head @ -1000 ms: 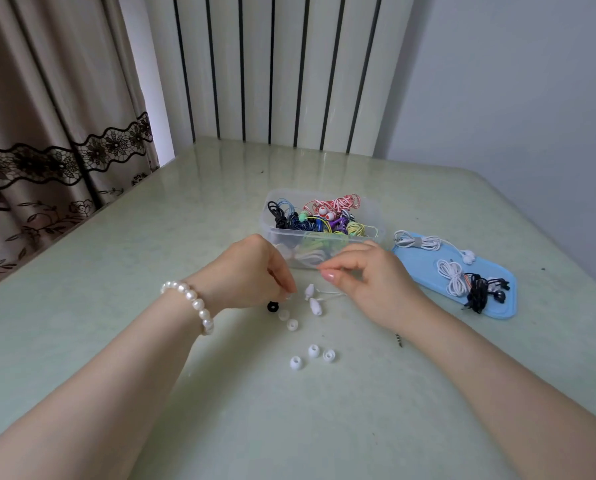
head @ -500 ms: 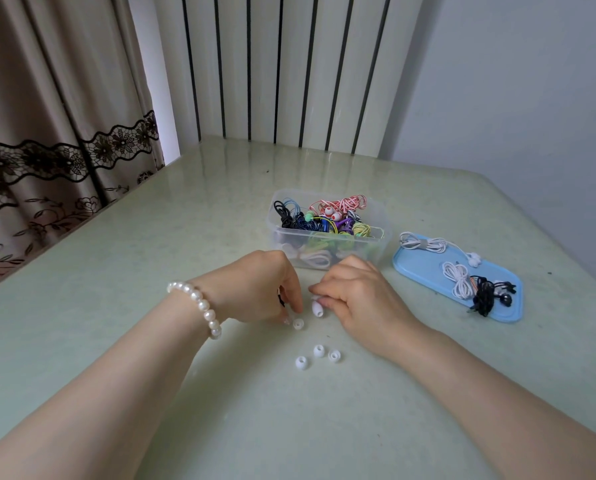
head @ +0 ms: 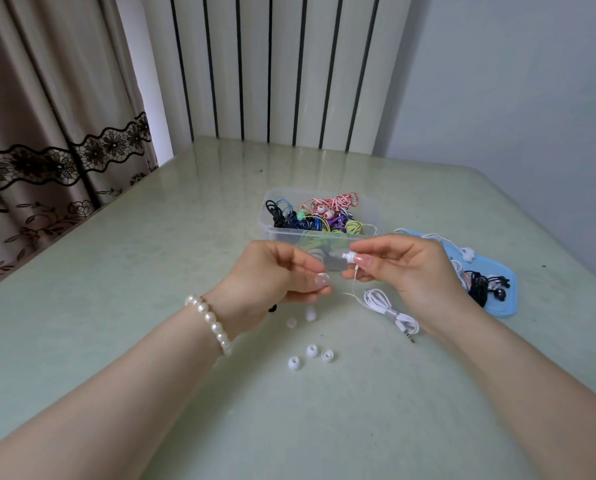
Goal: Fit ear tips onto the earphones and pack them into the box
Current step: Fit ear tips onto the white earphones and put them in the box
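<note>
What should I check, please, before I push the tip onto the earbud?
1. Right hand pinches the earbud: ok.
2. Earbud nozzle points toward the left hand: ok.
3. Left hand holds a tip: cannot tell, fingers hide it.
4. Spare tips lie within reach on the table: ok.
5. Cable stays bundled, not tangled: ok.
6. Box is open for packing: ok.

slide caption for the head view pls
Right hand pinches a white earbud toward the left hand; loose ear tips lie on the table.
</note>
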Motion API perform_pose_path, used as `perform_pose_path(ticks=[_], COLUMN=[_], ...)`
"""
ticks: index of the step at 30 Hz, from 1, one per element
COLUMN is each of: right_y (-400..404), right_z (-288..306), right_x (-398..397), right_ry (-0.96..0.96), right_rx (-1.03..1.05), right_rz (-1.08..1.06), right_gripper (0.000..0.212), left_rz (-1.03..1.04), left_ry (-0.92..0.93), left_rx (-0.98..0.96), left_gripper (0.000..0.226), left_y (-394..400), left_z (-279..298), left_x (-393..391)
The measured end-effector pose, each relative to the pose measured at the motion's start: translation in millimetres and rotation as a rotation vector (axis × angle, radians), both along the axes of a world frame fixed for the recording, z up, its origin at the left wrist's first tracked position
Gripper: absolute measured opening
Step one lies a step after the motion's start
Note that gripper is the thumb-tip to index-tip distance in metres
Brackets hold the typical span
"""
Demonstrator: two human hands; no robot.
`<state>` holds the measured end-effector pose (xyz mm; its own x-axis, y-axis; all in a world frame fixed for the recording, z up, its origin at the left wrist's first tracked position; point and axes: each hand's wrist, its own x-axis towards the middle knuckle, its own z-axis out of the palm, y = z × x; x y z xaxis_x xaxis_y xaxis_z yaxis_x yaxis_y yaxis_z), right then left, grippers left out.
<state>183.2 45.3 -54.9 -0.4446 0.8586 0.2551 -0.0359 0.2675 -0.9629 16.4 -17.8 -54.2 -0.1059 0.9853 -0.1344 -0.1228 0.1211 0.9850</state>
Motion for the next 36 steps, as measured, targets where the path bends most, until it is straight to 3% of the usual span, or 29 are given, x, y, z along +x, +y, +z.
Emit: perform_pose_path(ticks=[3,8,24,29,36], right_y=[0,0,-6,-4,-3], right_z=[3,3,-3,-8,-12], right_x=[3,4,-3,-3,-2], right_ry=[-0.051,-0.094,-0.151,-0.216,-0.305], right_rx=[0.005,0.046,0.158,0.282,0.326], right_rz=[-0.019,-0.030,-0.006,-0.050,-0.100], right_gripper=[0.017,0.019,0.027,0.030,0.014], left_rz=[0.018,0.037,0.073,0.067,0.090], left_ry=[-0.204,-0.362,-0.304,-0.299,-0.294], left_rx=[-0.072,-0.110,-0.087,-0.081,-0.084], left_gripper=[0.013,0.016,0.013,0.013,0.016], left_y=[0,2,1,1,1], left_z=[-5,-8,-10,-11,-12], left_x=[8,10,12,13,14])
